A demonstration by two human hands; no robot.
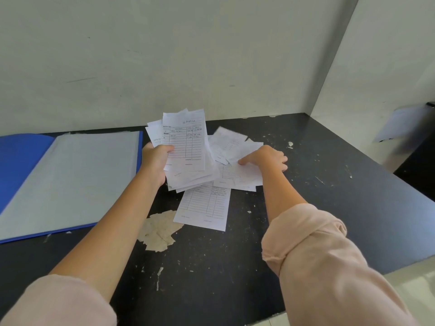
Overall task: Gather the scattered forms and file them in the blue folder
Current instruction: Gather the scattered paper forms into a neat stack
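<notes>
Our left hand (154,161) is clamped, thumb on top, around a fanned sheaf of white ruled paper forms (186,147) lifted off the scuffed black worktop (329,184), while our right hand (266,158), fingers loosely spread and pressed flat, pins the loose white forms still scattered (235,161) near the worktop's back edge, one more printed sheet (204,208) lying nearer us. The sheaf is uneven, so we judge that reaching for more sheets could let slips slide from the grip. The open blue plastic folder (21,161) waits at the worktop's left edge.
</notes>
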